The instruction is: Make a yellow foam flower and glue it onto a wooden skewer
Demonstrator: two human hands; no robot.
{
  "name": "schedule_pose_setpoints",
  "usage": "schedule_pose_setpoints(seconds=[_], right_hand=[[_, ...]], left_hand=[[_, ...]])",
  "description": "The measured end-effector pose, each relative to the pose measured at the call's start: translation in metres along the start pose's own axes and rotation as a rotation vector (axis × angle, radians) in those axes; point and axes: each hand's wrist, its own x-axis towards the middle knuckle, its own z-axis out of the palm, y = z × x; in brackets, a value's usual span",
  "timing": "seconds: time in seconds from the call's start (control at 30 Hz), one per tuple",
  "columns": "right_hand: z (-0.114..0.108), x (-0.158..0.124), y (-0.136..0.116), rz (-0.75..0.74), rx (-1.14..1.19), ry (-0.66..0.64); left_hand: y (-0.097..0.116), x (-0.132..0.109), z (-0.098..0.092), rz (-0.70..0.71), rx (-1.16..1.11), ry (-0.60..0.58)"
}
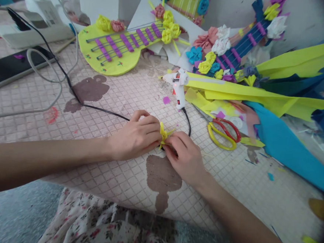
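Between my two hands is a small yellow crepe paper flower (163, 133), its petals sticking out in several directions. My left hand (141, 135) is closed, with its fingertips pinching the flower's left side. From the right, my right hand (185, 156) pinches the flower's lower right part between thumb and fingers. A black cord runs under both hands. Just beyond them lies a white hot glue gun (178, 87) with a small red light showing. Scissors (224, 134) with red and yellow handles rest to the right of my right hand.
A yellow paper guitar (111, 57) with purple bars lies at the back left, and a blue guitar neck (245, 46) with paper flowers stands at the back right. Yellow crepe strips (250, 92) and blue paper (290, 145) spread rightward. A phone (18, 67) lies far left.
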Motion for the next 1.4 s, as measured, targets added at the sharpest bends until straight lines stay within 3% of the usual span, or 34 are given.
schedule_pose_setpoints(seconds=[0.47, 0.77, 1.0, 1.4], right_hand=[[0.0005, 0.0005, -0.0010, 0.000, -0.018, -0.011], [-0.0022, 0.0014, -0.0007, -0.014, 0.062, 0.053], [-0.0006, 0.0007, 0.0007, -0.045, 0.026, -0.001], [-0.0007, 0.0002, -0.0027, -0.035, -0.059, -0.026]], left_hand=[[-0.0004, -0.0006, 0.0031, -0.019, -0.022, 0.026], [0.0025, 0.0001, 0.0012, -0.080, -0.067, 0.017], [0.0036, 0.0005, 0.0012, -0.103, -0.089, 0.015], [0.0016, -0.0017, 0.0037, -0.027, -0.060, 0.027]])
